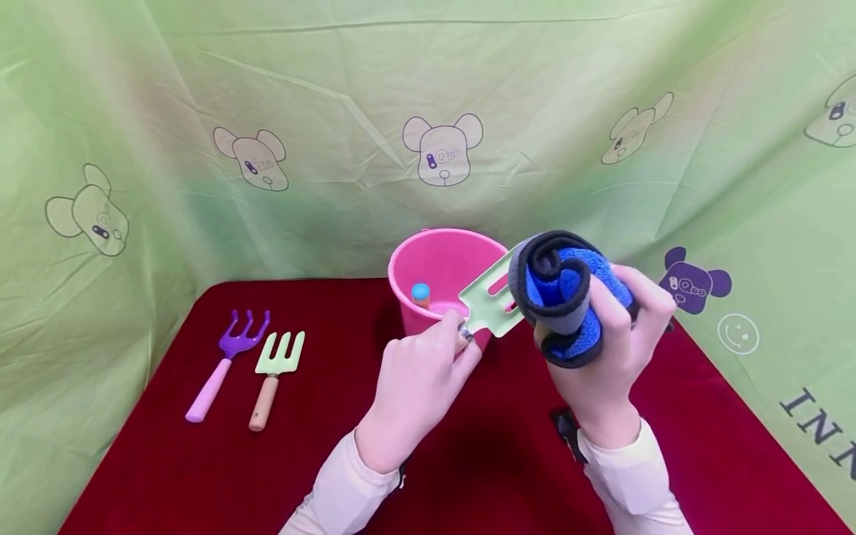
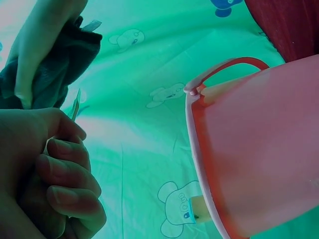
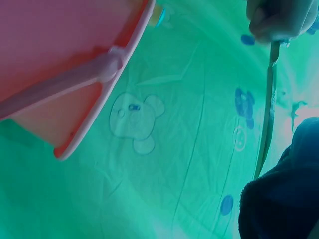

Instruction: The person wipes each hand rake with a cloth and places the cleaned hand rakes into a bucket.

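Note:
My left hand [image 1: 417,379] grips a light green garden trowel [image 1: 487,316] with slots in its blade, fingers curled round the handle near the metal collar. In my right hand [image 1: 605,364] is a bunched, rolled cloth [image 1: 591,260], blue and grey with black edging. The cloth overlaps the far end of the blade in the head view. From the right wrist, the trowel [image 3: 267,119] shows edge-on, its tip running behind the cloth [image 3: 279,204]. Both hands are raised in front of a pink bucket [image 1: 457,256].
Inside the bucket stands a blue-ended orange piece [image 1: 420,295], its lower part hidden. Left on the dark red table [image 1: 200,483] lie a purple hand rake [image 1: 237,344] with a pink handle and a light green fork [image 1: 267,394] with a wooden handle. Green printed fabric [image 1: 334,148] surrounds the table.

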### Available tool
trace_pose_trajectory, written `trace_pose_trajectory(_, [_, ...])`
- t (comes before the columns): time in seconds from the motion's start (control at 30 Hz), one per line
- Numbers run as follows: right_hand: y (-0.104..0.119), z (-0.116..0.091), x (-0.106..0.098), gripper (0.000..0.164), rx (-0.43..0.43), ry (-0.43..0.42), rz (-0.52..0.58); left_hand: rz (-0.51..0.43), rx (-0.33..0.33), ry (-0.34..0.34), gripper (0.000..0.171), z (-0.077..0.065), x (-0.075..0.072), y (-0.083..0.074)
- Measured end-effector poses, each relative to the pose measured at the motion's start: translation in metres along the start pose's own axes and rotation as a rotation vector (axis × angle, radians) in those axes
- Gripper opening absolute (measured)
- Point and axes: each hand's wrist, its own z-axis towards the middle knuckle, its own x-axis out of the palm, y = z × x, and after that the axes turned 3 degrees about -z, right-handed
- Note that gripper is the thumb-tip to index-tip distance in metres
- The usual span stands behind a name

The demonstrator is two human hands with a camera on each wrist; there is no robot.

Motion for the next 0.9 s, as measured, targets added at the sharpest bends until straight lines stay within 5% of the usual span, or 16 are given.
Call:
trace_pose_trajectory(0.2, [0.015,-0.007,0.003,0.029,-0.086,0.051,0.081,0.006,-0.006,-0.037,0.026,0.001,-0.002,0.001])
trace_pose_trajectory(0.57, [0.019,-0.022,0.005,0.037,-0.197,0.275,0.17,-0.07,-0.028,0.007,0.017,0.001,-0.006,0.002])
trace_pose_trajectory(0.9, [0.019,-0.024,0.012,0.04,-0.215,0.219,0.137,-0.12,-0.001,0.059,0.016,-0.002,-0.008,-0.003])
